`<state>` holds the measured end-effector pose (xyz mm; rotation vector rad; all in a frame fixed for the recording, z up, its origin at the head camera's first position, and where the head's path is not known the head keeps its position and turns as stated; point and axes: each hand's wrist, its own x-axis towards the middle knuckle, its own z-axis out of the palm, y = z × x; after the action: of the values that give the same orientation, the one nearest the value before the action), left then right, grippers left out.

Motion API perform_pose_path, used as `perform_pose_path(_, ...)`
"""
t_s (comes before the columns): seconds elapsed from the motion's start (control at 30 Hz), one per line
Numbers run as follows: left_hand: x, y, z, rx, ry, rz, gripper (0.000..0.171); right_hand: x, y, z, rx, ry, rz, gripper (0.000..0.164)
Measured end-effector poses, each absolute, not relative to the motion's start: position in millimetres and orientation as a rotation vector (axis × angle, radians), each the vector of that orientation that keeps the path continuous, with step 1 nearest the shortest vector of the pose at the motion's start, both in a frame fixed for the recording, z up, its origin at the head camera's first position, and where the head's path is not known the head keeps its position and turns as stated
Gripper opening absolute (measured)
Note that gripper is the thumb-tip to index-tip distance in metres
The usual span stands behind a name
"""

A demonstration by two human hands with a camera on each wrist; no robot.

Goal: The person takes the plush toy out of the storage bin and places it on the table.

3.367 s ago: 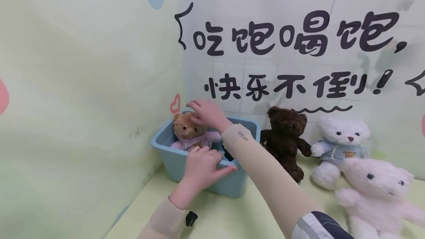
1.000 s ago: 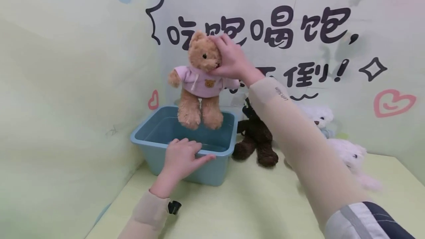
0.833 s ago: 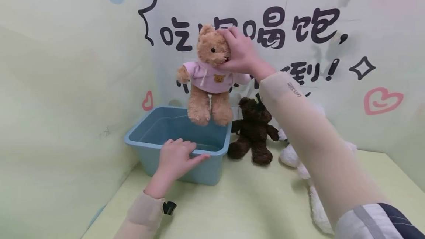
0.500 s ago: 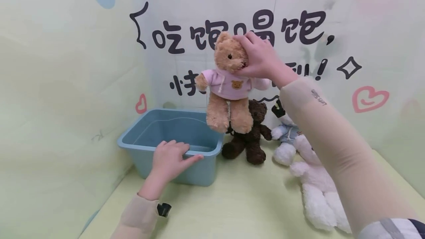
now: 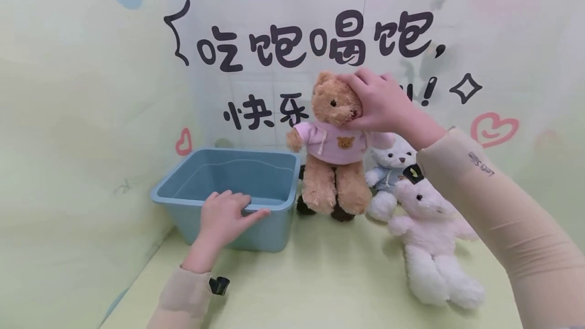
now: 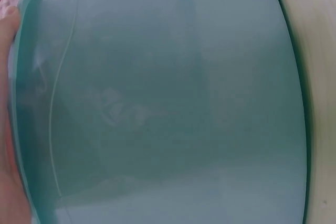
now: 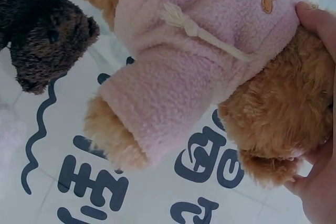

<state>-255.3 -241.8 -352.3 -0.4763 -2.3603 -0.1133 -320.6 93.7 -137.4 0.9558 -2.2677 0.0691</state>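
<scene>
My right hand point(image 5: 380, 104) grips the head of a tan teddy bear point(image 5: 335, 184) in a pink hoodie. The bear hangs upright above the table, in front of a dark brown teddy bear point(image 5: 305, 206) that it mostly hides. In the right wrist view, fingers and thumb lie around the tan bear's head point(image 7: 283, 103). My left hand point(image 5: 223, 219) holds the front rim of a blue plastic bin point(image 5: 269, 232), its fingers curled over the edge and thumb along the outside. No toy shows in the visible part of the bin. The bin's outer wall point(image 6: 173, 98) fills the left wrist view.
A white teddy bear point(image 5: 386, 175) in a blue hoodie sits at the back right. Before it a pale pink teddy bear point(image 5: 427, 240) leans back on the pale green table point(image 5: 338, 288). Walls with printed writing stand behind and to the left.
My right hand has lifted the tan bear out of the bin, carried it right, and lowered it somewhat. My left hand has stayed on the bin's rim. The head view has turned right.
</scene>
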Motion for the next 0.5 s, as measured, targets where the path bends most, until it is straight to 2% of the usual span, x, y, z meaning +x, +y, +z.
perform_pose_path(0.3, -253, -246, -351, -0.473, -2.364, -0.101, 0.053, -303, 97, -173, 0.971, -2.325, -0.084, 0.091)
perform_pose_path(0.5, -253, -241, -350, -0.494, -2.373, -0.104, 0.052, -304, 101, -209, 0.960, -2.363, -0.161, 0.093)
